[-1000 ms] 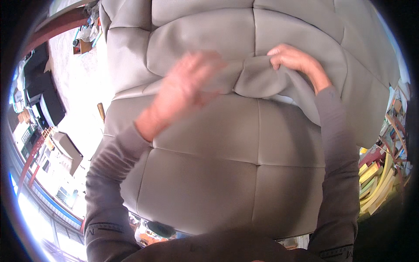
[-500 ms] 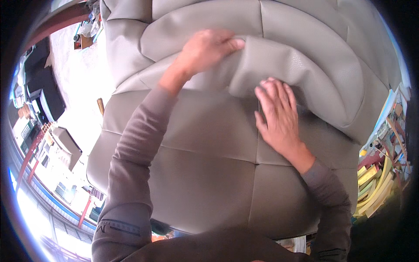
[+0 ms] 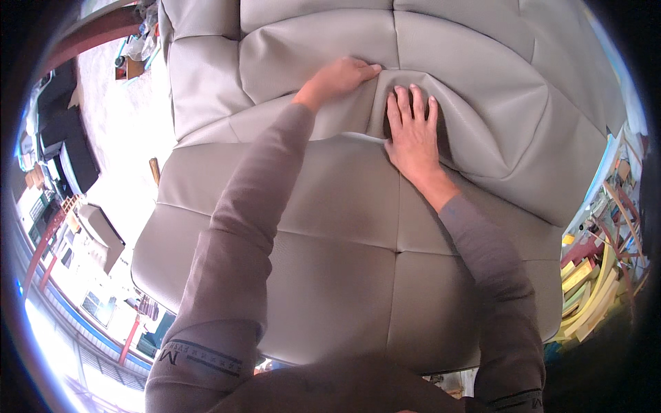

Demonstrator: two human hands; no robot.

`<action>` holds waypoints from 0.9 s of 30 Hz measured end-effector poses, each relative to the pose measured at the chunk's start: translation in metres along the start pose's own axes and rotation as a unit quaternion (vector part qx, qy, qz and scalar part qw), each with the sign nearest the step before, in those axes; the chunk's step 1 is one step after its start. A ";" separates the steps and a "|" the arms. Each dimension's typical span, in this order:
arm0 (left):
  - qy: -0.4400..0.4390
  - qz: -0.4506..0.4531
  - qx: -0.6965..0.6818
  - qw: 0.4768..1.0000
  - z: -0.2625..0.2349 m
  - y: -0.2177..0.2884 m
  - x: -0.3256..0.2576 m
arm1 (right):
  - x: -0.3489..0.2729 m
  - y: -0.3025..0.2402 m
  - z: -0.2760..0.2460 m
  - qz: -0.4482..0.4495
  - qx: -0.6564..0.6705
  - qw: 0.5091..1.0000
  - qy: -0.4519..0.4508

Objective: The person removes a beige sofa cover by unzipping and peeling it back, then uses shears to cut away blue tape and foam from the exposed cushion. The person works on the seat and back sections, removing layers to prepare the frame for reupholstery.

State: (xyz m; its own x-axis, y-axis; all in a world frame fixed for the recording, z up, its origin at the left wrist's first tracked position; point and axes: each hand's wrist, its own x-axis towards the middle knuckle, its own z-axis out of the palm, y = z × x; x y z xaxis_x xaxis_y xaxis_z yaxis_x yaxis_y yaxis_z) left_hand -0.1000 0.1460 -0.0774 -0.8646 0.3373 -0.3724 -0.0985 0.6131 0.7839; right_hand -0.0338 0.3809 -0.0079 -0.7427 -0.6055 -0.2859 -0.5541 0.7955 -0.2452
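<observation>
A grey-beige leather-like cover with stitched seams lies loose and wrinkled over the far part of a padded panel of the same material. My left hand pinches a fold of the cover near its middle, thumb and fingers closed on it. Just to the right, my right hand lies flat with fingers stretched out and slightly spread. Its fingertips press into the hollow beneath the raised fold. Seam lines cross on the panel below my right wrist.
Strips of yellow foam and other scraps are piled on the right. On the left stand dark upholstered pieces and a beige piece on the pale floor. A cardboard box sits at the upper left.
My right hand has moved up and left into the fold, its fingers straightening. My left hand has shifted slightly and still pinches the cover. The raised fold has flattened and changed shape.
</observation>
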 end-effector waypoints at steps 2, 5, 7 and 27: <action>-0.001 -0.029 0.006 1.000 0.001 0.002 -0.005 | 0.007 0.005 0.000 -0.010 -0.005 0.997 0.077; -0.047 -0.052 0.092 0.993 -0.004 0.021 -0.015 | 0.009 0.028 -0.009 -0.044 0.099 0.971 0.212; -0.090 0.004 0.234 0.968 -0.015 0.044 -0.028 | 0.005 0.038 -0.023 -0.070 0.142 0.973 0.165; -0.094 -0.037 0.206 0.973 0.058 0.119 -0.128 | -0.071 0.029 -0.084 0.001 0.127 0.977 -0.170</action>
State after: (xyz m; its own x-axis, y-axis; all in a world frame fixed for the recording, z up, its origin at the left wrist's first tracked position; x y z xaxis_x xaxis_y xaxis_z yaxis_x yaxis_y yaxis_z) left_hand 0.0278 0.2174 0.0352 -0.7540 0.3815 -0.5348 0.0821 0.8624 0.4994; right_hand -0.0283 0.4490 0.0828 -0.5523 -0.6114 -0.5668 -0.4094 0.7911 -0.4545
